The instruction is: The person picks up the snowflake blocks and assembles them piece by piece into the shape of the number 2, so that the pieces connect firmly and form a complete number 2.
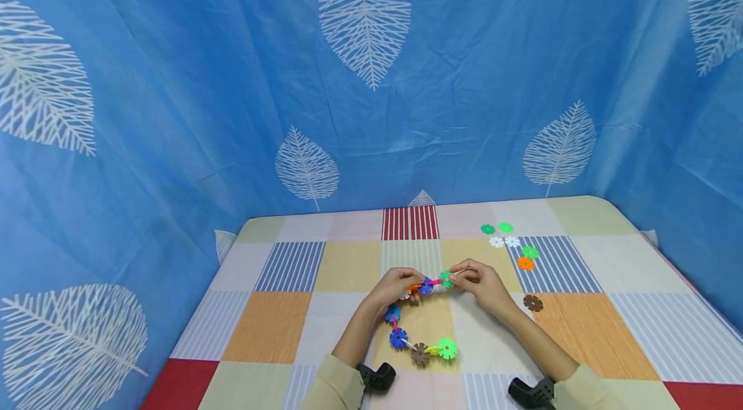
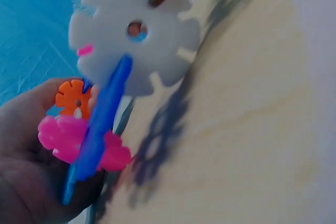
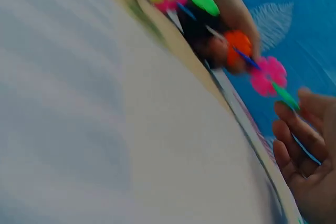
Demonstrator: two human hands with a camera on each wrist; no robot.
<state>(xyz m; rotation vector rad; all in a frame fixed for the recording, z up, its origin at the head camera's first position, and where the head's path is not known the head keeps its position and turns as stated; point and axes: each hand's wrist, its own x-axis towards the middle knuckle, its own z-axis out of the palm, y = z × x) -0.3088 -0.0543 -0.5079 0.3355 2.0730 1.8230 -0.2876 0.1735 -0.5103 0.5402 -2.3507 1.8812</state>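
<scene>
A curved chain of notched, flower-shaped plastic discs runs between and below the hands. My left hand (image 1: 393, 287) grips the chain by an orange disc (image 1: 415, 287), with a blue disc (image 1: 426, 285) just beyond its fingertips. My right hand (image 1: 486, 289) pinches a green disc (image 1: 446, 278) at the chain's upper end, which joins a pink disc (image 3: 269, 76). From the left hand the chain bends toward the person through blue discs (image 1: 398, 338) and a brown disc (image 1: 420, 354) to a bright green disc (image 1: 447, 349). A white disc (image 2: 136, 30) looms large in the left wrist view.
Loose discs lie beyond the right hand: green (image 1: 488, 229), light green (image 1: 505, 227), white (image 1: 512, 241) and orange (image 1: 525, 263). Nearer the right forearm is a brown disc (image 1: 533, 303). A patchwork cloth (image 1: 273, 326) covers the table, with blue leaf-print curtains (image 1: 453, 75) around it.
</scene>
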